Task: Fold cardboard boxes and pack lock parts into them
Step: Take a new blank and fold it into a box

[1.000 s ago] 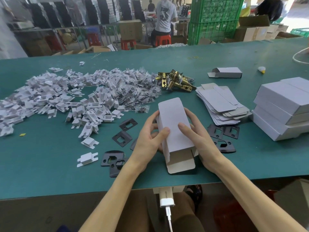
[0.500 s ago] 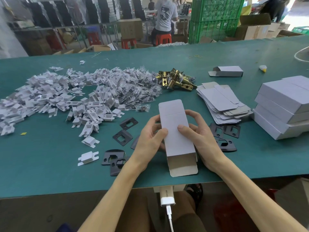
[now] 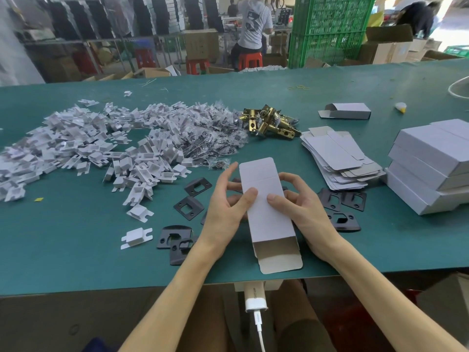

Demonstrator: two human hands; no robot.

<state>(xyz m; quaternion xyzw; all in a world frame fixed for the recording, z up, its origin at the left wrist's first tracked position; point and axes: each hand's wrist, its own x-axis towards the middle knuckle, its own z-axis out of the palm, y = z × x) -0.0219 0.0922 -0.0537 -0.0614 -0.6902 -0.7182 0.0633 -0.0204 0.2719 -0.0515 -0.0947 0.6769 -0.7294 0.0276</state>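
A long white cardboard box [image 3: 266, 212] lies on the green table [image 3: 76, 250] in front of me, its near end open with the flap out and its far flap sticking up flat. My left hand [image 3: 225, 204] grips its left side, thumb on top. My right hand [image 3: 302, 207] holds the right side, thumb on top and fingers curled round the edge. Black metal strike plates [image 3: 189, 207] lie left of the box, and more black plates [image 3: 342, 207] lie to the right. Brass latch bolts [image 3: 269, 123] sit in a heap farther back.
A big pile of white folded card inserts [image 3: 88, 148] and small bagged screws [image 3: 218, 141] covers the left. Flat box blanks [image 3: 335, 156] are stacked at right, beside finished boxes [image 3: 431, 163]. One folded box [image 3: 347, 111] lies far right. People sit beyond the table.
The box has been lowered and squared up into an open tube on the table. Both hands slid toward its far end; the near flap now lies flat near the table edge.
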